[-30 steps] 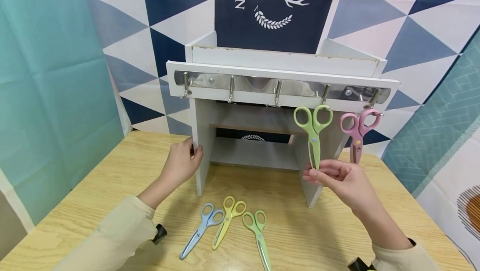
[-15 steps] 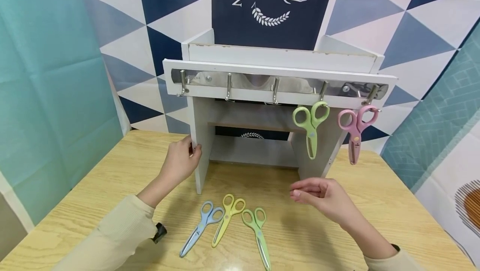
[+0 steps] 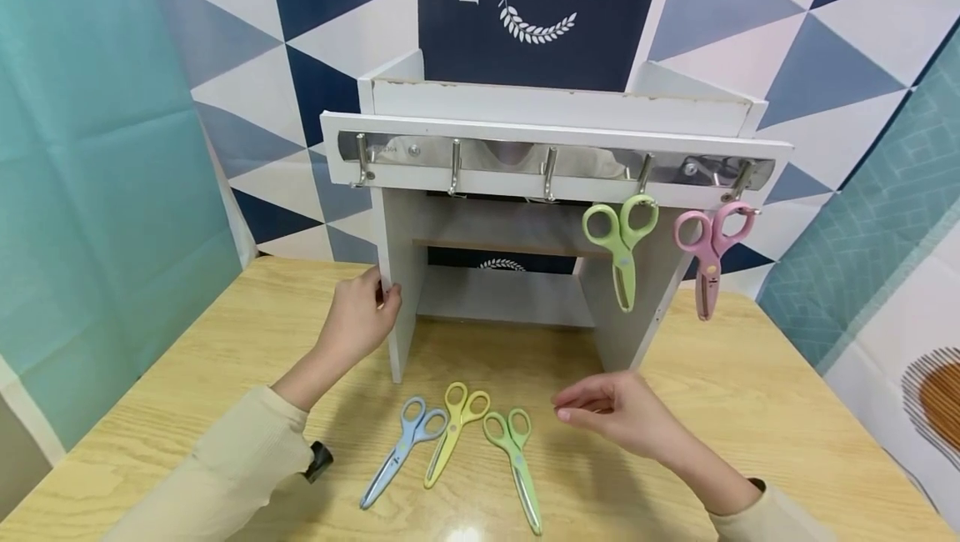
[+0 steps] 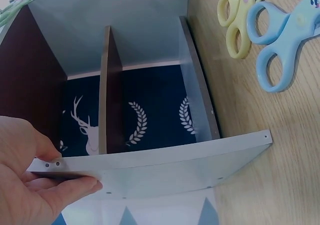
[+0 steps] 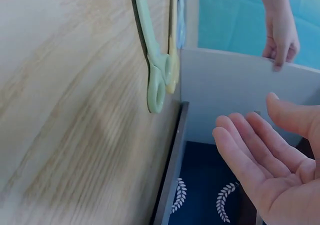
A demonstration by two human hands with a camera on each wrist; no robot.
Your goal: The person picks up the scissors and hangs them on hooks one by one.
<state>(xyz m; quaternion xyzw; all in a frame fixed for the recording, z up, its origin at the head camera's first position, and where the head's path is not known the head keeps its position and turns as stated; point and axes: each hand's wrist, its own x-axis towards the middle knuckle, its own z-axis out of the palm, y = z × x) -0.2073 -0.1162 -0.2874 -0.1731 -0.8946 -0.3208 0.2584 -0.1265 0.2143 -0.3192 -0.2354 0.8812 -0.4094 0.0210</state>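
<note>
My left hand [image 3: 356,314] pinches the front edge of the left side panel [image 4: 190,167] of a white shelf unit [image 3: 397,275]. Low over the table, my right hand [image 3: 618,413] holds nothing; its fingers are relaxed and apart from the thumb in the right wrist view. Just left of it lies a pair of green scissors [image 3: 517,463], with yellow scissors [image 3: 453,434] and blue scissors [image 3: 401,450] farther left. From the metal hook rail [image 3: 502,160] hang another pair of green scissors [image 3: 622,250] and, on the rightmost hook, pink scissors [image 3: 708,258].
The shelf unit stands on a wooden table [image 3: 285,300] against a triangle-patterned cloth [image 3: 337,8]. Its rail juts forward above both hands, with bare hooks at the left and middle. A teal curtain [image 3: 97,150] hangs at the left.
My right hand has let go of the hanging green scissors' blade and moved down and left toward the green scissors on the table. My left hand keeps its grip on the panel.
</note>
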